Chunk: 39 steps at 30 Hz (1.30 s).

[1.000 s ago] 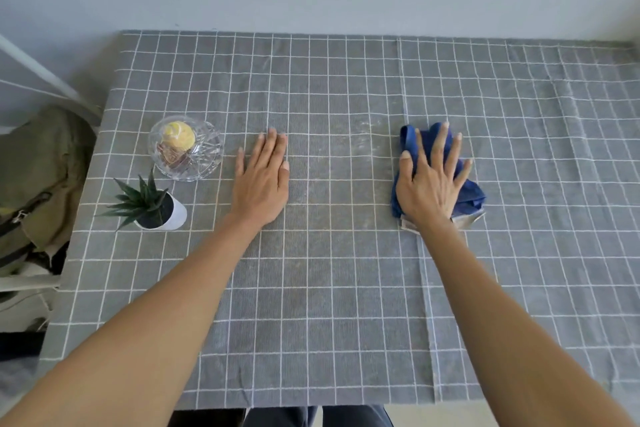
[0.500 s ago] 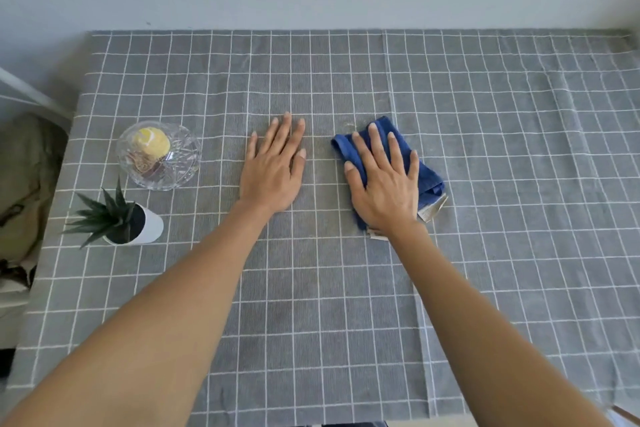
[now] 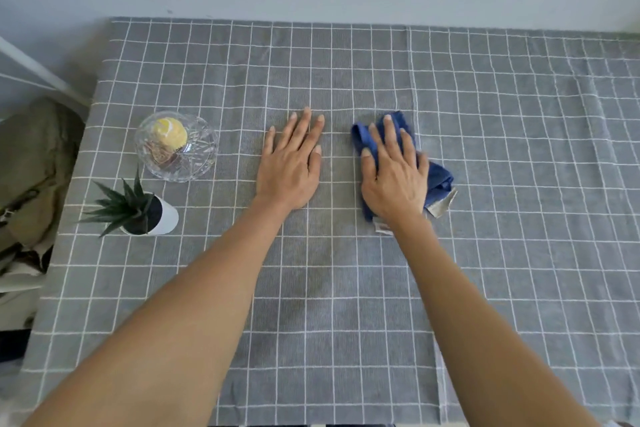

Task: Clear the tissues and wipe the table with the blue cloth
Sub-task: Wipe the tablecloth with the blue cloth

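Two bare hands lie palm-down on the bench. The right hand is spread flat with its fingers extended on top of the crumpled blue cloth, pressing it down rather than closing a grip around it; a pale grey underside of the cloth peeks out at the wrist and on the right. The left hand rests open and flat just beside it, holding nothing, fingers pointing at the far edge. Both sit about midway between the near and far edges of the bench, which is covered with a grey fabric cloth checked in white lines. Toward the left edge stands a clear cut-glass bowl holding something yellow, and nearer the left edge a small spiky green plant in a white pot.
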### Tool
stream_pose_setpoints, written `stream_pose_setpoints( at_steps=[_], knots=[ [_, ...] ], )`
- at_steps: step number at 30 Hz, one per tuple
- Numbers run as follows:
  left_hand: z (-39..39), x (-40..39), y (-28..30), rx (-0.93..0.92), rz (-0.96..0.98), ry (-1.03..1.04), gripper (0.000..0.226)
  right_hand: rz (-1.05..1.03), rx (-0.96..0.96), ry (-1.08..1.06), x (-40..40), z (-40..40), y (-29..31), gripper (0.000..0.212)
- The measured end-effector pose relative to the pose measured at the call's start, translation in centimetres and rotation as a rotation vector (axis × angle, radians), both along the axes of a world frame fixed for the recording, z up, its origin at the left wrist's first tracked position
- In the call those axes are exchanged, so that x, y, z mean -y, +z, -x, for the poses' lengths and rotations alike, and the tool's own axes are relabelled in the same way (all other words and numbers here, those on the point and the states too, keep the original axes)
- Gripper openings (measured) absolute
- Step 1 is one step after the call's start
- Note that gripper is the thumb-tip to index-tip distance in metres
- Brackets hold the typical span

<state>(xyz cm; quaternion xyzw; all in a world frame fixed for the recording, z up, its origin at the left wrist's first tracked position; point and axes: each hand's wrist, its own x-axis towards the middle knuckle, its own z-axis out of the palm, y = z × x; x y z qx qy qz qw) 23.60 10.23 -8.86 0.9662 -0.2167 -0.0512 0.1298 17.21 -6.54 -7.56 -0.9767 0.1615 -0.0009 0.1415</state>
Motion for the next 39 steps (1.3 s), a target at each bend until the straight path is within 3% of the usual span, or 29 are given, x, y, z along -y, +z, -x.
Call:
stream_pose_setpoints(
  at_steps=[4,6,14,21,25,32,36,39],
  knots=[
    [0.0,0.0,-0.1,-0.008,0.006,0.004,0.051,-0.016,-0.005,-0.299,3.7,-0.4,-0.2,0.054],
    [0.0,0.0,-0.1,-0.010,0.002,0.005,0.051,-0.018,0.002,-0.322,3.5,-0.7,-0.2,0.054],
    [0.2,0.0,0.2,0.013,0.002,0.003,0.051,-0.035,0.021,0.115,-1.9,-2.2,0.3,0.054],
    [0.0,-0.3,0.0,-0.014,0.016,0.008,0.051,0.018,-0.022,-0.179,3.5,-1.7,-0.3,0.054],
    [-0.1,-0.4,-0.2,-0.012,0.007,0.012,0.051,-0.023,0.006,-0.226,4.7,-0.9,-0.2,0.054],
    [-0.3,-0.9,0.3,-0.102,0.011,-0.023,0.052,-0.050,0.048,0.009,-0.1,1.1,0.2,0.053],
    [1.0,-3.0,0.4,-0.069,-0.008,0.072,0.052,-0.034,0.061,0.181,-2.7,2.2,0.2,0.052],
    [1.7,-4.3,0.3,-0.042,-0.031,0.105,0.052,-0.023,0.049,0.121,-1.8,2.0,0.0,0.051]
  ],
)
